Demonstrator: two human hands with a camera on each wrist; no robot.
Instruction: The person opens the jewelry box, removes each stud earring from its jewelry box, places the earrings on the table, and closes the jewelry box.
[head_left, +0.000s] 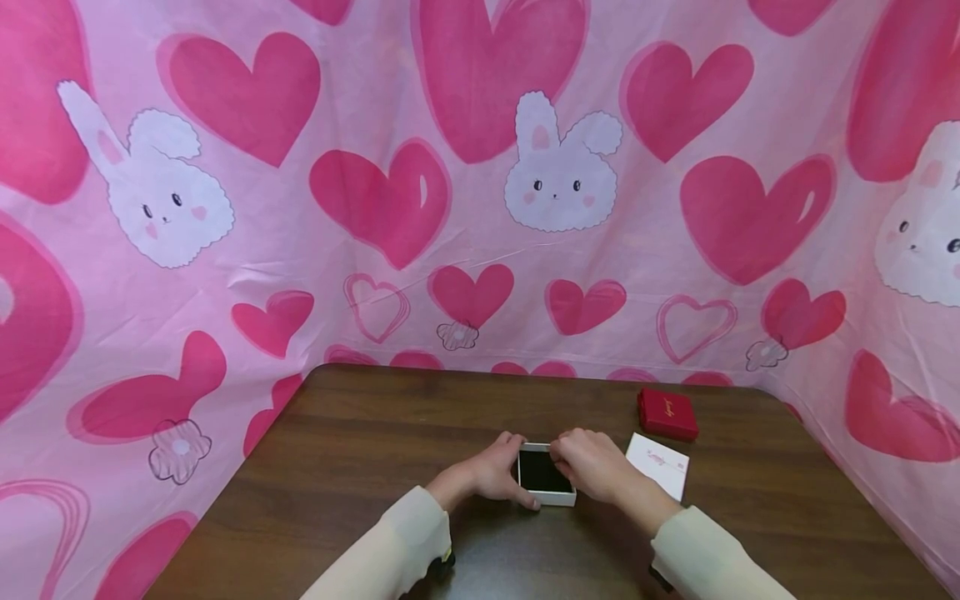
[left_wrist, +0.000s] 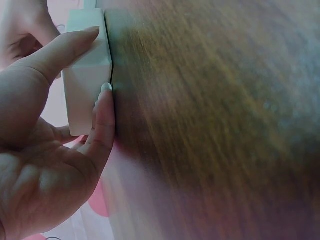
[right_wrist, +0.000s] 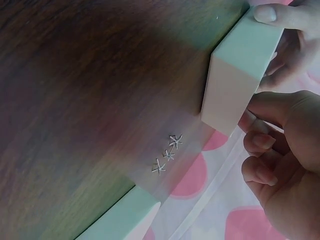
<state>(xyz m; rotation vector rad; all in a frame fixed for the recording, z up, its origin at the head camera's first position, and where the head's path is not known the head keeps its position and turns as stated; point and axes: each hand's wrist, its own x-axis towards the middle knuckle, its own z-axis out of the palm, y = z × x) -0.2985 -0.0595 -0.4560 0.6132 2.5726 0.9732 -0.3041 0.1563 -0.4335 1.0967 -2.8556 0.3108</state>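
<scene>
A small white box [head_left: 557, 499] with a black pad [head_left: 542, 472] inside sits on the table. My left hand [head_left: 497, 469] grips it from the left, thumb along the front wall, as the left wrist view also shows. My right hand [head_left: 592, 462] is at the box's right rim with its fingers curled; its fingertips are hidden behind the wall in the right wrist view, so whether they catch the rim or the pad is unclear. Several centimetres away, a silver ornament of linked starfish [right_wrist: 168, 154] lies on the wood in the right wrist view.
To the right, a white lid [head_left: 657, 465] with red printing lies on the table, partly behind my right forearm. A red box [head_left: 668, 414] with gold lettering stands farther back. Pink patterned cloth [head_left: 480, 208] hangs behind the brown wooden table [head_left: 360, 417].
</scene>
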